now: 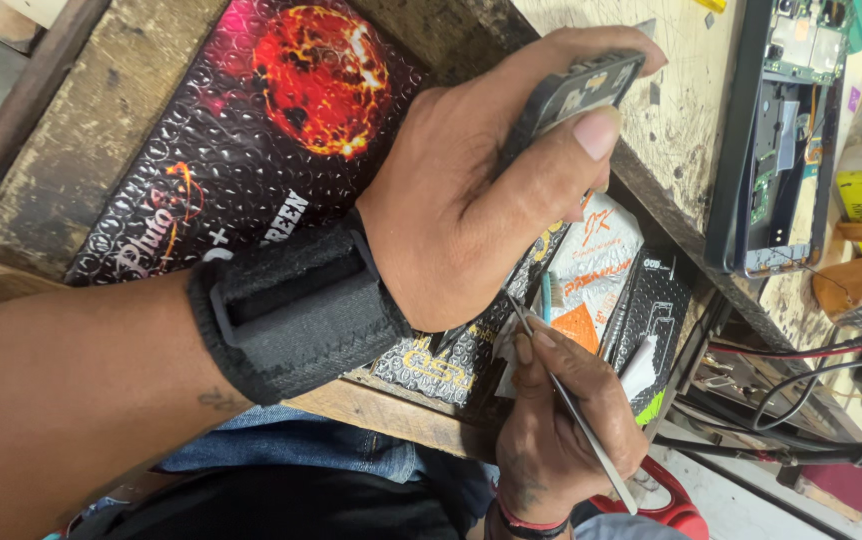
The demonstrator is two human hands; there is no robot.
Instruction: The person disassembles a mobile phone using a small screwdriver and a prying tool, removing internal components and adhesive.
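Note:
My left hand (471, 190), with a black wrist strap (291, 310) on the forearm, is shut on a small dark phone part (581, 90), pinched between thumb and fingers above the wooden bench edge. Below it my right hand (551, 420) grips a thin metal tool (576, 410) like a pen. The tool's tip points up-left toward the underside of my left hand, and whether it touches anything there is hidden.
An opened phone (781, 140) with bare circuitry lies on the worn bench (671, 110) at the right. A bubble-wrap package (251, 130) with a red planet picture lies at the left. Screen-protector packets (601, 270) stand under the bench edge. Tangled cables (811, 380) and a red object (666, 505) lie lower right.

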